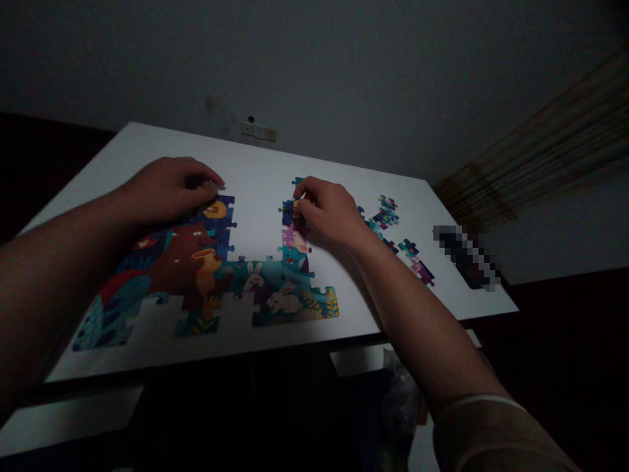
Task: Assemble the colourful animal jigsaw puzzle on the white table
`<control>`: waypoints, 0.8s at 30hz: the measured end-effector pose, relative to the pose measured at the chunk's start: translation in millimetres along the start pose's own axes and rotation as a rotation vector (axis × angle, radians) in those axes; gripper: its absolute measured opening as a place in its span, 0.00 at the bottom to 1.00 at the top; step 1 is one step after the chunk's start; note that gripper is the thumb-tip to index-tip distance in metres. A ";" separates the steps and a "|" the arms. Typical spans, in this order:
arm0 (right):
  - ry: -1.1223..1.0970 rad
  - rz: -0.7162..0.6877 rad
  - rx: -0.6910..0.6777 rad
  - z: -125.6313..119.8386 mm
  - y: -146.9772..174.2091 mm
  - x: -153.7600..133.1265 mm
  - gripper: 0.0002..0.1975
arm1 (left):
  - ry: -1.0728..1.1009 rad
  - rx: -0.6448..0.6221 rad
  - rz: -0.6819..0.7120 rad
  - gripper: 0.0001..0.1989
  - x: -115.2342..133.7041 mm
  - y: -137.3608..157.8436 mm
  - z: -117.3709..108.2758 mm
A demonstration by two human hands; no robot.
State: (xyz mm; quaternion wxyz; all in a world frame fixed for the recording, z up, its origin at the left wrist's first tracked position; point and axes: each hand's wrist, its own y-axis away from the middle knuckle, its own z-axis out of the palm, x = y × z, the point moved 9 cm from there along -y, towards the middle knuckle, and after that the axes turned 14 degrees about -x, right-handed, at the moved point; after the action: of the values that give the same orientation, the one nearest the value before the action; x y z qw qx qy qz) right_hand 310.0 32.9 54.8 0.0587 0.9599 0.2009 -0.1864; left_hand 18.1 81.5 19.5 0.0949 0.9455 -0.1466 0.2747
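A partly assembled jigsaw puzzle (179,255) lies on the white table, picturing a brown bear, a honey pot and two rabbits. My left hand (170,190) rests at its upper left edge, thumb and index finger a little apart, holding nothing that I can see. The other fingers are partly hidden. Over a narrow column of joined pieces in the middle, my right hand (334,208) pinches a dark blue and orange puzzle piece (287,212) between thumb and fingers. That piece touches or overlaps the column's upper part; the fingertips cover some of it.
Several loose puzzle pieces (386,211) and small joined groups (417,263) lie right of my right hand. A dark, pixelated object (464,259) is at the right edge of the white table (260,174). Wall sockets (259,131) sit behind; a clear plastic bag (400,387) is below the front edge.
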 end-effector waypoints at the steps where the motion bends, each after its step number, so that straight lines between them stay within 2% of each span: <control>1: -0.002 0.008 -0.009 0.3 0.3 0.2 0.14 | -0.038 -0.018 -0.011 0.26 1.7 0.1 0.4; 4: 0.003 0.025 -0.028 1.1 1.1 0.8 0.13 | -0.084 -0.038 -0.019 0.30 6.2 0.9 0.1; 8: -0.036 0.021 -0.049 3.2 1.5 2.3 0.12 | -0.096 -0.043 -0.019 0.28 8.7 1.5 1.5; 17: -0.109 -0.148 -0.144 23.3 -3.2 -6.0 0.13 | -0.088 -0.037 0.021 0.27 10.5 1.4 1.2; 24: -0.148 -0.174 -0.139 25.5 -4.0 -6.9 0.12 | -0.099 -0.041 0.024 0.28 8.7 -0.8 1.8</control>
State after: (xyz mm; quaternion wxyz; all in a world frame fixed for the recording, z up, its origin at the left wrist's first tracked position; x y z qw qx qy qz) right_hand 293.9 29.3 33.7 0.1232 0.9161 0.2910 -0.2469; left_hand 26.3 79.9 22.7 0.1035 0.9540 -0.1679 0.2258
